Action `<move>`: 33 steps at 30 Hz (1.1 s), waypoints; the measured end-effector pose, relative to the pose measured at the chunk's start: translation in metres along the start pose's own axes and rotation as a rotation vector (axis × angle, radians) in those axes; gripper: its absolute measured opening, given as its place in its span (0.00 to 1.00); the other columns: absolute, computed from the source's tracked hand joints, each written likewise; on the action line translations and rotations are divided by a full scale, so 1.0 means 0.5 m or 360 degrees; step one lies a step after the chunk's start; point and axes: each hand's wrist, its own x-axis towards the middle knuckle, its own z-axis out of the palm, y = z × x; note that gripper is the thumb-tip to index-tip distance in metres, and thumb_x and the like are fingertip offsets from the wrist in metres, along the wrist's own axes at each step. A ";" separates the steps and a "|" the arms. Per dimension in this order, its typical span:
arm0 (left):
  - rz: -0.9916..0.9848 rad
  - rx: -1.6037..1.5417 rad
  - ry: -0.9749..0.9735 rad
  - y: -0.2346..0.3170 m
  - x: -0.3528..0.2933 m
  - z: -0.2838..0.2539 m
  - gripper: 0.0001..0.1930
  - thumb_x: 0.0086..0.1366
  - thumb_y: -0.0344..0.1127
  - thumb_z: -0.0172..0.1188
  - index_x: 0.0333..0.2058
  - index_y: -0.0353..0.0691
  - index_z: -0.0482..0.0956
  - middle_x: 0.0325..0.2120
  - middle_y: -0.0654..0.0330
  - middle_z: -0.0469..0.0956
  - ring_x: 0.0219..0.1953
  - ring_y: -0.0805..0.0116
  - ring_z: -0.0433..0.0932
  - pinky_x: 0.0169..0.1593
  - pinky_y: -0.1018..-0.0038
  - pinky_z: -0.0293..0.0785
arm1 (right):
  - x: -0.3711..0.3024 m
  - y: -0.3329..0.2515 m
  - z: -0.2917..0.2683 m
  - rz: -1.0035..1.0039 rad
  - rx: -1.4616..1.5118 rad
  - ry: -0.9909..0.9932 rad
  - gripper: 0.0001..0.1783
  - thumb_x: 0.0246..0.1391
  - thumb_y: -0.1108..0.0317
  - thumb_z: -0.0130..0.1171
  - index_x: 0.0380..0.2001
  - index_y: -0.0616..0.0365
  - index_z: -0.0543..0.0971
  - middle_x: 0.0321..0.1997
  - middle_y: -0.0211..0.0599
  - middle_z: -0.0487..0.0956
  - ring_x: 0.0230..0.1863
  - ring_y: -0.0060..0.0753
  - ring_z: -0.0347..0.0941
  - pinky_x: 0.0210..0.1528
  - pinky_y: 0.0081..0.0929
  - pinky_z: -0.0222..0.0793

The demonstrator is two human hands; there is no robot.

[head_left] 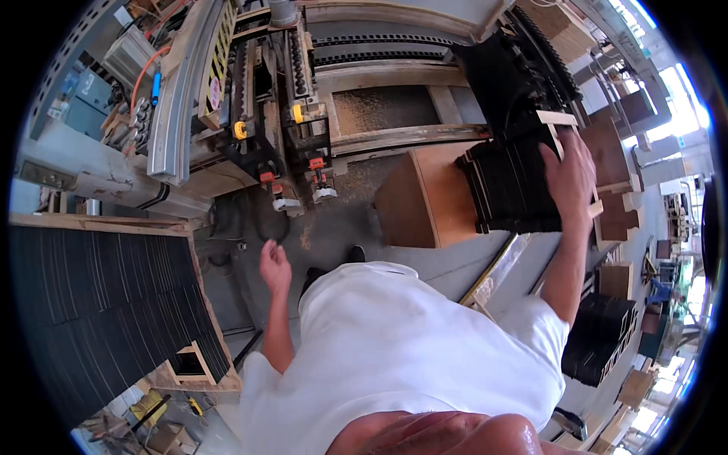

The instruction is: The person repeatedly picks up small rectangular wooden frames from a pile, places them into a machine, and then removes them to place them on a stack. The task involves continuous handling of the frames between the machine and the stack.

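Observation:
My right hand [570, 178] is at the right, its thumb and fingers around the side of a pale wooden frame [557, 117]. The frame lies against a stack of black panels [516, 186], and the hand covers its middle. These panels stand beside a brown wooden box [421, 201]. My left hand [274, 265] hangs in the air over the grey floor, its fingers loosely bent and nothing visible in them. It is apart from the machine's red-and-white clamps [287, 203].
Ahead stands a machine with black chain tracks [379, 39] and sawdust [360, 114] beneath. A large stack of black panels [106, 296] fills the left, a small wooden frame [195, 362] at its corner. More black pieces [599, 337] are at the lower right.

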 end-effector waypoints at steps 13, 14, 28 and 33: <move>0.0518 -0.0391 -0.0087 0.439 0.560 0.302 0.15 0.63 0.40 0.55 0.43 0.35 0.76 0.36 0.55 0.79 0.40 0.65 0.77 0.46 0.72 0.71 | -0.102 0.106 0.008 0.0886 0.0515 -0.0049 0.11 0.53 0.69 0.57 0.38 0.64 0.74 0.31 0.37 0.76 0.35 0.27 0.71 0.42 0.26 0.67; 0.0483 -0.0468 -0.0076 0.467 0.621 0.336 0.15 0.63 0.40 0.55 0.43 0.36 0.76 0.36 0.55 0.79 0.41 0.63 0.77 0.46 0.71 0.71 | -0.101 0.104 -0.011 0.0840 0.0498 0.0018 0.11 0.54 0.71 0.56 0.39 0.63 0.74 0.33 0.36 0.76 0.36 0.26 0.71 0.43 0.25 0.67; -0.0560 -0.1602 -0.0053 0.559 1.154 0.502 0.31 0.61 0.47 0.58 0.52 0.26 0.61 0.43 0.47 0.70 0.38 0.57 0.76 0.38 0.66 0.82 | 0.097 -0.245 0.031 0.0218 0.0721 -0.0128 0.12 0.39 0.84 0.60 0.28 0.60 0.75 0.38 0.40 0.78 0.40 0.42 0.73 0.45 0.33 0.67; -0.0567 -0.1691 0.0054 0.539 1.118 0.503 0.23 0.61 0.36 0.58 0.50 0.27 0.64 0.42 0.48 0.70 0.39 0.57 0.76 0.38 0.67 0.83 | 0.204 -0.332 0.167 -0.0225 0.0957 -0.0225 0.10 0.38 0.81 0.61 0.27 0.59 0.75 0.36 0.39 0.78 0.38 0.44 0.73 0.42 0.34 0.68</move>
